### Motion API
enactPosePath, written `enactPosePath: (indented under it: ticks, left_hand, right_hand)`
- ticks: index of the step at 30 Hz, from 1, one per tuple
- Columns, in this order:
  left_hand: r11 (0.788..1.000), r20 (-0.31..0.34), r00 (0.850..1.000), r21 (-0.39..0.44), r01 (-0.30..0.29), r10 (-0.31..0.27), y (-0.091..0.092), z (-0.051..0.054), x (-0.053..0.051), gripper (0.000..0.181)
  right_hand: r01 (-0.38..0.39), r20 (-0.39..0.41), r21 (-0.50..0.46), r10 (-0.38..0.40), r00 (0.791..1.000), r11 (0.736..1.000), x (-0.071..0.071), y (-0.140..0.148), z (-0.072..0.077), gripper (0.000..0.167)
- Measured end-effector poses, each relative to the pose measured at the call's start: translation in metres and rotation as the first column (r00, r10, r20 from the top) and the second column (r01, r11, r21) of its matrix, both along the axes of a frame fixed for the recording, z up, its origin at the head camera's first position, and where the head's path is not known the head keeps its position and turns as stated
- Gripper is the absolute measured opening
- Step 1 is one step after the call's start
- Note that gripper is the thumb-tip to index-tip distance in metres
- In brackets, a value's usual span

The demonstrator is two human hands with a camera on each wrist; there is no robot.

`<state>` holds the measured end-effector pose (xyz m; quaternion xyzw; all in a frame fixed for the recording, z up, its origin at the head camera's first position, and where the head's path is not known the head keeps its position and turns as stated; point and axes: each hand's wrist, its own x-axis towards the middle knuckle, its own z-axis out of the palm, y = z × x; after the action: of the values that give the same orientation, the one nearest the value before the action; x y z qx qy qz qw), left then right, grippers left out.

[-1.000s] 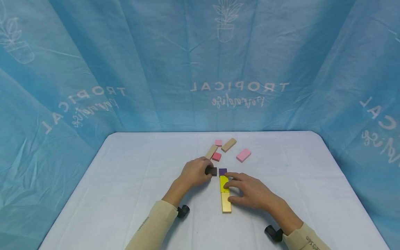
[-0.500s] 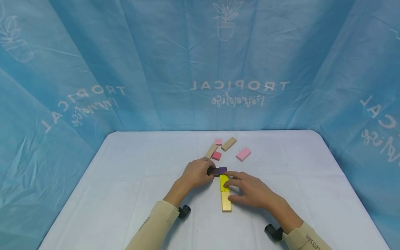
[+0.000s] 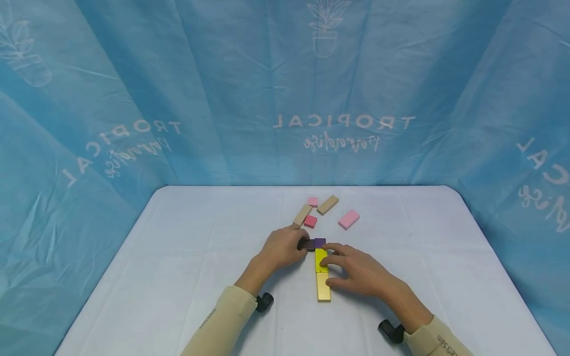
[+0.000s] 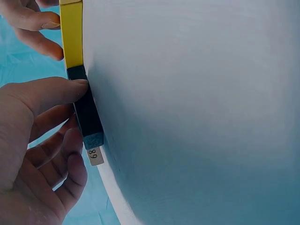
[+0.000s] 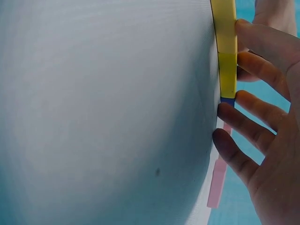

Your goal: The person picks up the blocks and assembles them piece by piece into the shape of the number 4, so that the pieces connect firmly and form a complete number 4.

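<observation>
My left hand (image 3: 281, 247) pinches a black block (image 3: 308, 245), thumb on its near side in the left wrist view. The black block's right end meets a small purple block (image 3: 320, 243). Below the purple one lie a bright yellow block (image 3: 320, 256) and a pale gold block (image 3: 323, 292), end to end in a column. My right hand (image 3: 362, 272) rests beside this column, fingers spread and gently bent. Its fingertips touch the purple and yellow blocks, and the thumb touches the gold one. The black block's left end is covered by my left fingers in the head view.
Beyond the hands lie two wooden blocks, one left (image 3: 303, 215) and one right (image 3: 328, 204). Near them are a small pink block (image 3: 313, 201), a red block (image 3: 310, 221) and a longer pink block (image 3: 349, 219). A white cloth covers the table (image 3: 178, 277); blue curtains (image 3: 222, 99) surround it.
My left hand has slid the black block to the right, closing the gap to the purple block. The right hand has stayed in place on the column.
</observation>
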<state>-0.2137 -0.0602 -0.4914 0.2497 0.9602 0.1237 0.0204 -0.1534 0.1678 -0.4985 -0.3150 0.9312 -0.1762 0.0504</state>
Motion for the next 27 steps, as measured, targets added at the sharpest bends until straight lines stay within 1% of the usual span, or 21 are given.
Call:
enactPosePath:
  ticks: [8,12,14,16,19,23,25,27]
  left_hand:
    - [1.0,-0.007,1.0,-0.003,-0.007,0.007,0.001,0.001,0.002,0.029]
    - [1.0,-0.007,1.0,-0.014,-0.013,0.013,0.002,0.002,0.003,0.03]
    - [1.0,-0.014,1.0,-0.023,-0.008,0.007,0.002,0.002,0.004,0.031]
    - [1.0,-0.027,1.0,-0.027,0.01,-0.011,0.002,0.003,0.005,0.031]
    - [0.998,-0.062,0.996,-0.03,0.059,-0.061,0.001,0.003,0.007,0.031]
    - [0.991,-0.123,0.984,-0.043,0.125,-0.13,0.001,0.004,0.009,0.029]
    - [0.988,-0.144,0.979,-0.062,0.139,-0.147,0.001,0.004,0.01,0.029]
    - [0.986,-0.145,0.977,-0.079,0.148,-0.158,0.002,0.003,0.01,0.028]
  right_hand:
    - [0.003,0.0,-0.004,-0.003,1.0,1.0,0.0,0.0,-0.001,0.039]
    - [0.002,0.0,-0.006,-0.002,1.0,1.0,0.0,0.0,-0.001,0.039]
    - [-0.001,-0.001,-0.007,0.001,1.0,1.0,0.0,0.0,-0.001,0.039]
    - [-0.002,-0.004,-0.007,0.002,1.0,1.0,0.0,0.0,-0.001,0.039]
    - [-0.003,-0.007,-0.006,0.002,1.0,1.0,0.0,0.0,-0.001,0.039]
    - [-0.001,-0.012,-0.003,0.001,1.0,1.0,0.0,0.0,-0.002,0.039]
    - [-0.001,-0.012,-0.004,0.001,1.0,1.0,0.0,0.001,-0.003,0.04]
    - [-0.002,-0.009,-0.007,0.002,1.0,1.0,0.0,0.001,-0.002,0.04]
